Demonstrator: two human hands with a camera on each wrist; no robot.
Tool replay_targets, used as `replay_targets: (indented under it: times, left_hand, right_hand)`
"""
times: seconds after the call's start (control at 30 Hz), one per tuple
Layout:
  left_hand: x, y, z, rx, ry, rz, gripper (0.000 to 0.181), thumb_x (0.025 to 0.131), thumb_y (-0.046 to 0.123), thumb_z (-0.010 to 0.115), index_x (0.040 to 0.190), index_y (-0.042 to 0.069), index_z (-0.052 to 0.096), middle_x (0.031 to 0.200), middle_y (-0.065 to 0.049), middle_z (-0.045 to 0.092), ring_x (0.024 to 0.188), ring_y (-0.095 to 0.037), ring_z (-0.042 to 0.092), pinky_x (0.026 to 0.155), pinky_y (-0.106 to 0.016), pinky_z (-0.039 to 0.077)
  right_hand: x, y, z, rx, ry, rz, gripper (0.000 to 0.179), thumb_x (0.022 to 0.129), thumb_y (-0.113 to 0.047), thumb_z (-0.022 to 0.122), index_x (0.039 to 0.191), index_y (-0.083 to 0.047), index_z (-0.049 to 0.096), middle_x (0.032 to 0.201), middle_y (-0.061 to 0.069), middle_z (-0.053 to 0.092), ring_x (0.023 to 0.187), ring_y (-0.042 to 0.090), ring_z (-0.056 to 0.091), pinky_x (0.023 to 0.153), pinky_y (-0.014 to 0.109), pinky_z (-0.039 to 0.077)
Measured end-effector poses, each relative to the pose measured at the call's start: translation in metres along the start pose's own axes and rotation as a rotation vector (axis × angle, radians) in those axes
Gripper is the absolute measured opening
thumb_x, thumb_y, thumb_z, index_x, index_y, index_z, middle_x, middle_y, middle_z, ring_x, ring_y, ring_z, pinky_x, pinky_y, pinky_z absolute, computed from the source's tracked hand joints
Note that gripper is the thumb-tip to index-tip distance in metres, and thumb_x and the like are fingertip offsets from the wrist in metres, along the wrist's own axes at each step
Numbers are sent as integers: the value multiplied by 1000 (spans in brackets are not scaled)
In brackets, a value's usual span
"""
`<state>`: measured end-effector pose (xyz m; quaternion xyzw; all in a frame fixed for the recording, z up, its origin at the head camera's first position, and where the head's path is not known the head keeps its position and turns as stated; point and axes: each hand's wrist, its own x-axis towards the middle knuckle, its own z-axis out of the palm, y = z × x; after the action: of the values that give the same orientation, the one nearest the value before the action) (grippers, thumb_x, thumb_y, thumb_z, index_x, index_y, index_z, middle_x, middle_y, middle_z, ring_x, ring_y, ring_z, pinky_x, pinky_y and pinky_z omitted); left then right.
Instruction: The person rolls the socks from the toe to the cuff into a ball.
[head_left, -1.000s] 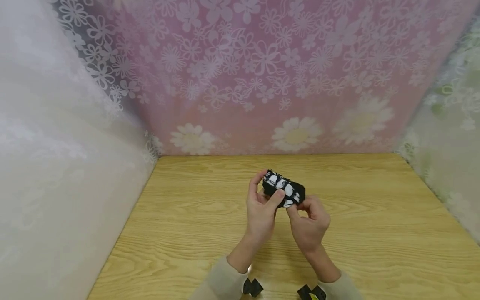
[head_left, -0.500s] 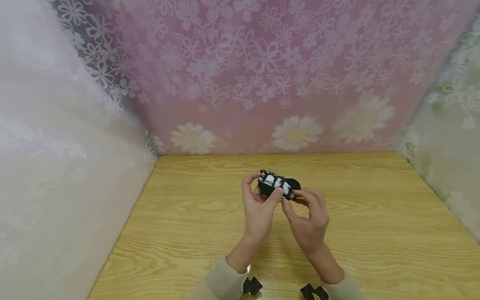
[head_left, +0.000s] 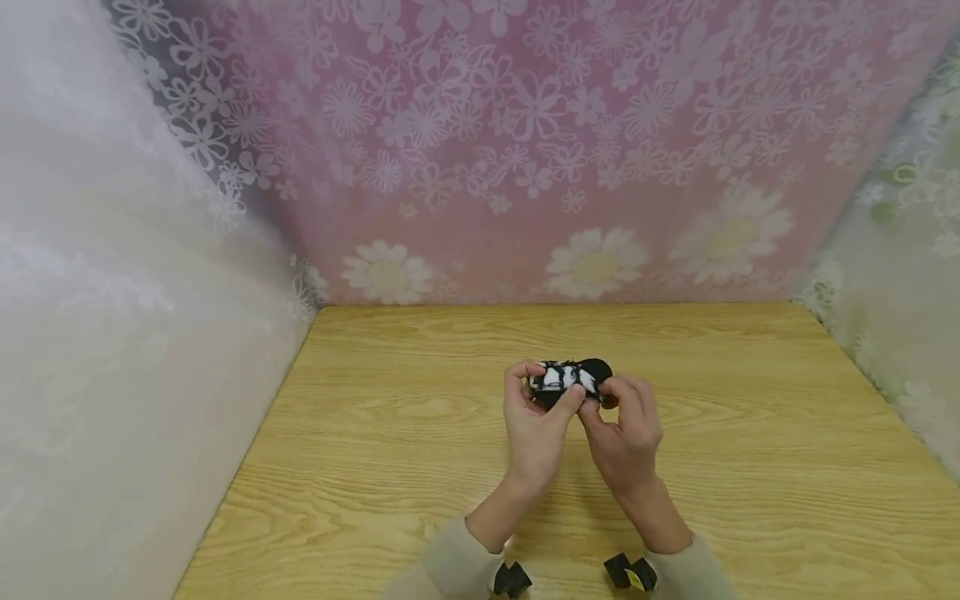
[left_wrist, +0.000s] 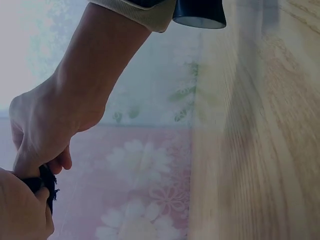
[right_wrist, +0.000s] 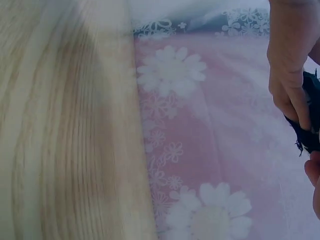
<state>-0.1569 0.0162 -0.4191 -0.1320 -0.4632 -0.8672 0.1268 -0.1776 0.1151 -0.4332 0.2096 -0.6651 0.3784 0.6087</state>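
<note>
A small black cloth bundle [head_left: 567, 379] with white patches and frayed black threads, like a rolled-up sock, is held up over the table. My left hand [head_left: 536, 435] grips its left part, thumb across the near face and fingers around the far side. At the other end, my right hand [head_left: 626, 433] pinches the near right edge between thumb and fingers. A rounded black part sticks out above the right fingertips. The left wrist view shows only a strip of the dark cloth [left_wrist: 49, 185] between the hands. Loose threads hang from the bundle [right_wrist: 311, 107] in the right wrist view.
A wood-grain table [head_left: 360, 467] lies beneath the hands. Behind it hangs a pink flowered sheet [head_left: 480, 250], with pale sheets [head_left: 135, 375] along both sides. Black devices [head_left: 512, 579] are worn at both wrists, by the light sleeves.
The bundle has turned from a slant to nearly level. My right fingers have shifted their hold on its right end, where a rounded black part now shows. Both hands have moved slightly right in the last half second.
</note>
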Motion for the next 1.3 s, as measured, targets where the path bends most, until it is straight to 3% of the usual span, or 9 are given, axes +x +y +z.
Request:
replay_targets:
  times: [0.23, 0.33, 0.5, 0.7, 0.9, 1.0, 1.13, 1.23, 1.3]
  left_hand:
    - [6, 9, -3, -24, 81, -169, 45, 88, -2, 72, 121, 5, 43, 114, -22, 59, 102, -26, 66, 79, -28, 58]
    - [10, 14, -5, -87, 143, -251, 45, 89, -1, 72, 123, 6, 43, 116, -25, 59, 101, -27, 67, 78, -28, 58]
    - [13, 20, -7, -152, 181, -347, 44, 90, -3, 69, 124, 7, 43, 118, -26, 58, 96, -26, 68, 76, -26, 58]
    - [14, 22, -6, -127, 133, -416, 42, 91, -1, 68, 123, 6, 42, 117, -27, 61, 84, -21, 71, 72, -27, 59]
    - [15, 25, -11, -2, -39, -486, 37, 94, 5, 67, 125, 9, 48, 113, -22, 66, 79, -16, 71, 70, -29, 59]
    - [19, 30, -20, 169, -223, -444, 37, 98, 12, 64, 131, 13, 49, 113, -19, 67, 84, -17, 71, 73, -33, 60]
    - [24, 42, -33, 516, -445, -270, 43, 99, 21, 64, 140, 23, 51, 105, -12, 66, 85, -16, 66, 72, -32, 58]
    - [26, 47, -38, 662, -519, -143, 47, 97, 22, 67, 141, 24, 52, 114, -8, 59, 95, -16, 62, 80, -29, 56]
    - [27, 45, -38, 642, -521, -82, 45, 96, 18, 67, 139, 19, 53, 124, -9, 56, 105, -18, 61, 85, -29, 56]
  right_hand:
    - [3, 0, -2, -12, -40, -74, 16, 86, -6, 58, 77, 7, 57, 77, 20, 53, 59, 25, 50, 54, 24, 43]
    - [5, -2, -2, 55, -85, -82, 27, 93, -15, 63, 79, 7, 61, 79, 22, 53, 66, 27, 52, 64, 19, 47]
    - [3, -1, -8, 162, -213, 25, 42, 94, -32, 70, 88, 9, 63, 90, 26, 52, 81, 28, 54, 85, 11, 46]
    - [4, 4, -14, 119, -301, 12, 47, 96, -32, 67, 115, 10, 61, 115, 33, 51, 96, 37, 54, 93, 15, 42]
    - [6, 11, -23, 306, -412, 75, 49, 97, -29, 65, 121, 13, 61, 116, 33, 57, 111, 15, 60, 84, 9, 49]
    - [6, 12, -27, 424, -409, 152, 37, 91, -7, 71, 117, 17, 59, 110, 32, 59, 109, 8, 61, 76, 12, 53]
    - [8, 9, -35, 500, -393, 300, 45, 75, 25, 69, 118, 17, 57, 112, 20, 63, 95, 6, 67, 68, 15, 55]
    - [11, 6, -40, 540, -410, 406, 49, 75, 29, 64, 121, 16, 56, 116, 7, 63, 85, 6, 69, 65, 18, 56]
    - [13, 6, -41, 603, -437, 476, 46, 80, 27, 62, 124, 16, 53, 118, 4, 61, 83, 9, 70, 66, 21, 58]
